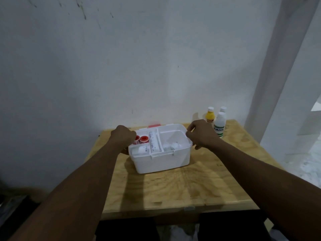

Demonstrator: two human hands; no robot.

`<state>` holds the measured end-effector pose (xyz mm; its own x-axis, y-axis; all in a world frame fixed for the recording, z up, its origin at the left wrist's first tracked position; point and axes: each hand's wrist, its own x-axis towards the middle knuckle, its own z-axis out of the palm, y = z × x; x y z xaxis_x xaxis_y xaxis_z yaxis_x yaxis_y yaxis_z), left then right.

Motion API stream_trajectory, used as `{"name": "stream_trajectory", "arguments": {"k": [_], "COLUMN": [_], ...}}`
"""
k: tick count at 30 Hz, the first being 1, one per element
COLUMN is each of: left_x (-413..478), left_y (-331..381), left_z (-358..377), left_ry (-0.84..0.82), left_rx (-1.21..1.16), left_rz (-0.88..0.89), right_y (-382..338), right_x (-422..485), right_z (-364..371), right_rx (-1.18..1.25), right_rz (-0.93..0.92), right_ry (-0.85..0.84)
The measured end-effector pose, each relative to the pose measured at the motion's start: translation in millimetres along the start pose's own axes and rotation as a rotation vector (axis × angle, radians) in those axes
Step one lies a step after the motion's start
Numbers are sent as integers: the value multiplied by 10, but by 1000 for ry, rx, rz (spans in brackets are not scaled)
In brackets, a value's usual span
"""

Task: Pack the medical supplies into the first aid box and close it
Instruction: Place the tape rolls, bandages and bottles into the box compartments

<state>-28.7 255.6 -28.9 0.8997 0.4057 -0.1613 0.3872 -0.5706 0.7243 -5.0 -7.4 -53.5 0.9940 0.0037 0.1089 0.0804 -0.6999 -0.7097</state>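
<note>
Where a pale wall [121, 66] meets it, a wooden table [173, 188] carries the white first aid box [161, 160], which sits near the middle with its lid off the top, a bit of red [154, 126] showing behind its back edge. Both bare forearms reach in from the near side, one to each end of the box. At the left end, the left hand [124, 136] curls its fingers over the rim – closed around the edge, though the fingertips are hidden. At the right end, the right hand [201, 134] rests on the rim with fingers bent and partly spread; whether it truly pinches the plastic cannot be told. Inside, a divided tray [173, 134] holds two red-topped tape rolls [141, 139] in the back left compartment, a long white packet [152, 140] in the middle slot and blurred white items at the front. Beyond the right hand stand three small bottles – a yellow one [210, 117], a green-labelled one [219, 126] and a white one [223, 110] behind it.
</note>
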Motion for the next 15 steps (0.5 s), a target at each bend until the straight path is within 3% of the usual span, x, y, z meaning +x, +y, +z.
{"name": "stream_trajectory", "arguments": {"k": [9, 15], "left_x": [-63, -65], "left_y": [209, 232], "left_z": [240, 281], "left_ry": [-60, -76], "left_rx": [-40, -46], "left_rz": [93, 97], "right_y": [258, 460], "right_x": [-13, 279], "right_z": [-293, -540], "right_rx": [33, -171], "right_rz": [71, 91], "right_ry": [65, 384]}}
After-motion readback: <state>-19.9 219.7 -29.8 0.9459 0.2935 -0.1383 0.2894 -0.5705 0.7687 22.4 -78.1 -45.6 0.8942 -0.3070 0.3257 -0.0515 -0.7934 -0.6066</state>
